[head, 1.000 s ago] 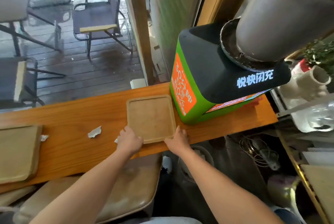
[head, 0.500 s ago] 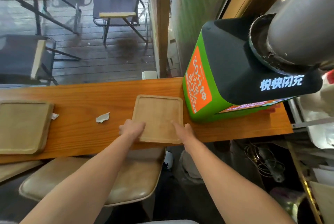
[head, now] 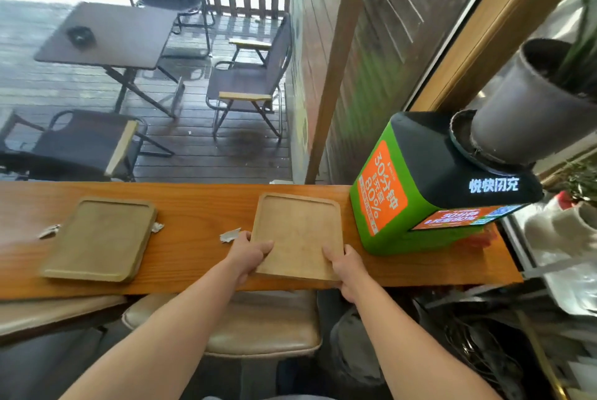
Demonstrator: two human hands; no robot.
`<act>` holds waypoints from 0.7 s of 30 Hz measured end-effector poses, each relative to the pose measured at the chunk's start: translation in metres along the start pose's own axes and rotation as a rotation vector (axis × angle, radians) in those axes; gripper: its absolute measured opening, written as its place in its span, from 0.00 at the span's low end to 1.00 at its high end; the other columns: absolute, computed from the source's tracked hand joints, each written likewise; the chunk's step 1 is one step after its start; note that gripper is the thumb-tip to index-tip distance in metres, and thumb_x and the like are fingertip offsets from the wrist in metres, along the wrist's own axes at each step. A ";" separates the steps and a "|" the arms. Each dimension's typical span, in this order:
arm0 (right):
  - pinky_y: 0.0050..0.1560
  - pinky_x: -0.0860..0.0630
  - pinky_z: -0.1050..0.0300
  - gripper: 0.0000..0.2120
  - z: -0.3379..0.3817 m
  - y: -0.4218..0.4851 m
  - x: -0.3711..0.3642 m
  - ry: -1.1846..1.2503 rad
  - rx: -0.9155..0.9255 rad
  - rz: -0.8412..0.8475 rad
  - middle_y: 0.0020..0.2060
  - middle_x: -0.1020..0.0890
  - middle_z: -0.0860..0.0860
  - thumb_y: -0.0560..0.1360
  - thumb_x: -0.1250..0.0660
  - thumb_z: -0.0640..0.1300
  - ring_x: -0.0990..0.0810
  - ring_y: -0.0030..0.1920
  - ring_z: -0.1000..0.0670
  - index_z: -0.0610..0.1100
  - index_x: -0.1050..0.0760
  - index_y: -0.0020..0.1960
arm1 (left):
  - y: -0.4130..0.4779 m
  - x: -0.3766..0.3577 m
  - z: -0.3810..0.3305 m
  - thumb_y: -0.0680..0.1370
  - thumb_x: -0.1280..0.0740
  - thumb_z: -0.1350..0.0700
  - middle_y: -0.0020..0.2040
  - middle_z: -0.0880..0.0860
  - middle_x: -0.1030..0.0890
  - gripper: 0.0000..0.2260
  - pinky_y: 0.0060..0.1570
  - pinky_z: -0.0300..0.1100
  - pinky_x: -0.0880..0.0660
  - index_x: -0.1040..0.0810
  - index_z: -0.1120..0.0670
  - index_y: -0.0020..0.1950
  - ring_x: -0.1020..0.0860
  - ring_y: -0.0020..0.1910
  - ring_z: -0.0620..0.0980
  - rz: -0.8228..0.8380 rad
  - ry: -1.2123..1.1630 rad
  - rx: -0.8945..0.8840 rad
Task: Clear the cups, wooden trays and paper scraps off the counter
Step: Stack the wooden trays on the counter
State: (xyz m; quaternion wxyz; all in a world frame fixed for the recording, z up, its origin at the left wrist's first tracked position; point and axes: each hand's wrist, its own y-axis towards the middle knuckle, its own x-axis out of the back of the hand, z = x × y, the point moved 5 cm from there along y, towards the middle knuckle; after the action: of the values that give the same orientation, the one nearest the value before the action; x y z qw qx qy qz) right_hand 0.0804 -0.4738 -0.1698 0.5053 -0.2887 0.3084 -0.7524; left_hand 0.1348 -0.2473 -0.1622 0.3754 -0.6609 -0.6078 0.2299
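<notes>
Both hands are gripping the near tray [head: 298, 234] on the counter [head: 200, 205]: left hand [head: 248, 252] pinching its near-left corner, right hand [head: 347, 265] its near-right. Looks like it's getting lifted, though I can't tell if it's off the wood yet. Next probably calls for stacking it with the other tray [head: 100, 236], then grabbing the paper scrap [head: 230, 234].

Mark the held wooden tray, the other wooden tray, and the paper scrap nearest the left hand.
held wooden tray [head: 298, 231], head view, bare centre of its surface
other wooden tray [head: 100, 238], head view, middle of its surface
paper scrap [head: 230, 234], head view, centre of the scrap
</notes>
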 end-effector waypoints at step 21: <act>0.50 0.18 0.46 0.12 -0.035 -0.131 -0.237 -0.273 0.141 0.218 0.50 0.18 0.46 0.77 0.29 0.46 0.18 0.49 0.44 0.44 0.28 0.57 | -0.087 0.270 0.098 0.75 0.27 0.57 0.59 0.54 0.25 0.29 0.58 0.52 0.25 0.36 0.54 0.72 0.25 0.58 0.55 -0.224 -0.160 -0.194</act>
State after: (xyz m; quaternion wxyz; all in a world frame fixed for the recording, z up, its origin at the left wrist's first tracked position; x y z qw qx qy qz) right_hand 0.0547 -0.2062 -0.1228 0.6399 -0.3170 0.2130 -0.6668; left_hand 0.0471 0.0353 -0.1132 0.2835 -0.6017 -0.7250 0.1788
